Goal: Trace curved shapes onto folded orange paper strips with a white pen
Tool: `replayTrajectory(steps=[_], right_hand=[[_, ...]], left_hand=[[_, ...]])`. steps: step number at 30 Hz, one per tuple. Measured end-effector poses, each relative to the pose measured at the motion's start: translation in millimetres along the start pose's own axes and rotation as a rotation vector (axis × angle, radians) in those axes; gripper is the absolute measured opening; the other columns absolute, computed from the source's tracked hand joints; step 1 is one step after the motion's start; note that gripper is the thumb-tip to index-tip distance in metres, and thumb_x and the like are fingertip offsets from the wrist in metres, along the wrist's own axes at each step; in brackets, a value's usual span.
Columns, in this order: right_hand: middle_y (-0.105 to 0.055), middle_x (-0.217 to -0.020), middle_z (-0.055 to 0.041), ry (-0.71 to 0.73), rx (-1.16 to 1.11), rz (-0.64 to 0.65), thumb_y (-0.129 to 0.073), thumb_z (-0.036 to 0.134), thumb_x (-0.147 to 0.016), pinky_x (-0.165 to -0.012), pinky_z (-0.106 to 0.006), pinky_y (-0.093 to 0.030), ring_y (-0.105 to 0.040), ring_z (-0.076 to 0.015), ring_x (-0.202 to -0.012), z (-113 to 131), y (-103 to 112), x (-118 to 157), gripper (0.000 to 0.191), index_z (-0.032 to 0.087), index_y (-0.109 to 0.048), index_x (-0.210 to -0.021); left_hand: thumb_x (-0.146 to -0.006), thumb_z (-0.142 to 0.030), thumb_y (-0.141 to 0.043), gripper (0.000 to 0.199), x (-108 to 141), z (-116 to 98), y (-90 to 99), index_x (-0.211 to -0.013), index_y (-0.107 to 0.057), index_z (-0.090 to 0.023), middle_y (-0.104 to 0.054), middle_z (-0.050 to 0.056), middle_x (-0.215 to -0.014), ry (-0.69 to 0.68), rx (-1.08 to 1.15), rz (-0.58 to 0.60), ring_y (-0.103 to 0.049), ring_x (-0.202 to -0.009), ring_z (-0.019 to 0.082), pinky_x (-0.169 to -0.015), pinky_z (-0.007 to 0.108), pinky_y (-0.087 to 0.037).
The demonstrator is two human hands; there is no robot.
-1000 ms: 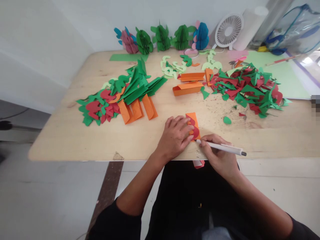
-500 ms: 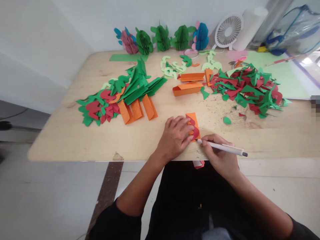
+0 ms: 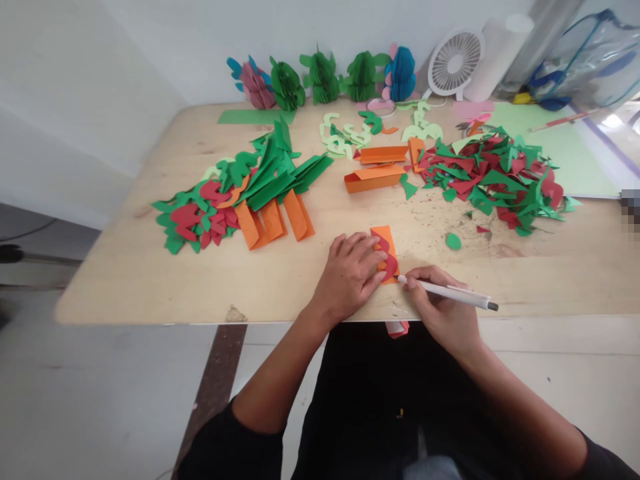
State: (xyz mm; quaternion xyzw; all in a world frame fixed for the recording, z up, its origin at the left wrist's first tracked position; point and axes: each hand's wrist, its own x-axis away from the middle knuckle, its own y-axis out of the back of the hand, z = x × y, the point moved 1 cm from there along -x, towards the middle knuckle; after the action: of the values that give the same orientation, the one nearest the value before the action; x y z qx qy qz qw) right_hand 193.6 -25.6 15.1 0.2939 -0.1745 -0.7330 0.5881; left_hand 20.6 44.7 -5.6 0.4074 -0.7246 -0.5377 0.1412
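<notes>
An orange paper piece [image 3: 393, 240] lies near the table's front edge, with a red curved cutout [image 3: 391, 265] on top of it. Flat over their left side rests my left hand [image 3: 350, 275], its fingers spread and the fingertips on the red cutout. My right hand [image 3: 443, 307] is closed round a white pen [image 3: 450, 291]. The pen tip touches or nearly touches the lower right edge of the red cutout.
Folded orange strips [image 3: 300, 217], green folded paper [image 3: 285, 177] and red and green cutouts [image 3: 187, 217] lie left. Red and green scraps [image 3: 500, 173] are heaped right. Paper figures [image 3: 320, 77] and a white fan [image 3: 455, 63] stand at the back.
My right hand and the pen have shifted slightly to the right and up along the red cutout's edge. My left hand holds its place.
</notes>
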Motion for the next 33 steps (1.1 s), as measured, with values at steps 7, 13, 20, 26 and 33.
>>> replayTrajectory(steps=[7, 13, 20, 26, 33], right_hand=[[-0.071, -0.073, -0.0002, -0.028, 0.000, 0.001, -0.058, 0.029, -0.087, -0.056, -0.027, -0.045, -0.060, -0.0136, -0.059, -1.7, 0.3, -1.0, 0.012, 0.022, -0.065, -0.080], [-0.070, -0.074, 0.0002, -0.041, 0.009, -0.004, -0.057, 0.028, -0.088, -0.059, -0.027, -0.045, -0.062, -0.0137, -0.062, -3.7, 0.5, -1.2, 0.012, 0.022, -0.065, -0.081], [-0.071, -0.076, 0.0000, -0.042, 0.008, -0.017, -0.058, 0.028, -0.088, -0.065, -0.028, -0.046, -0.064, -0.0145, -0.068, -4.4, 0.5, -1.6, 0.011, 0.022, -0.065, -0.082], [-0.071, -0.074, -0.0002, -0.028, 0.021, -0.042, -0.057, 0.028, -0.088, -0.062, -0.027, -0.046, -0.063, -0.0142, -0.065, -2.1, 0.6, -3.2, 0.012, 0.022, -0.064, -0.081], [-0.072, -0.075, -0.0015, -0.034, 0.025, -0.048, -0.056, 0.030, -0.087, -0.061, -0.028, -0.047, -0.063, -0.0149, -0.064, -0.5, 1.0, -4.5, 0.012, 0.023, -0.064, -0.081]], left_hand=[[-0.096, -0.032, -0.052, 0.022, 0.3, -0.1, -0.1, -0.113, -0.064, -0.024, -0.057, 0.006, -0.138, 0.005, -0.006, 0.005, -0.043, -0.134, 0.028, -0.114, 0.051, -0.027], [-0.096, -0.032, -0.051, 0.023, 0.2, 0.2, -0.1, -0.113, -0.064, -0.023, -0.057, 0.006, -0.139, -0.001, -0.008, -0.003, -0.043, -0.134, 0.029, -0.114, 0.052, -0.028], [-0.096, -0.032, -0.053, 0.023, 0.2, 0.9, -0.6, -0.114, -0.065, -0.024, -0.057, 0.006, -0.139, -0.003, -0.013, 0.003, -0.043, -0.134, 0.029, -0.114, 0.052, -0.028], [-0.096, -0.032, -0.052, 0.023, 0.5, 0.5, -0.4, -0.113, -0.065, -0.023, -0.058, 0.006, -0.137, -0.004, -0.004, -0.006, -0.044, -0.133, 0.029, -0.114, 0.052, -0.029], [-0.096, -0.033, -0.051, 0.022, -0.1, -0.3, 1.2, -0.112, -0.065, -0.023, -0.058, 0.007, -0.137, 0.008, 0.006, 0.006, -0.044, -0.133, 0.029, -0.114, 0.052, -0.028]])
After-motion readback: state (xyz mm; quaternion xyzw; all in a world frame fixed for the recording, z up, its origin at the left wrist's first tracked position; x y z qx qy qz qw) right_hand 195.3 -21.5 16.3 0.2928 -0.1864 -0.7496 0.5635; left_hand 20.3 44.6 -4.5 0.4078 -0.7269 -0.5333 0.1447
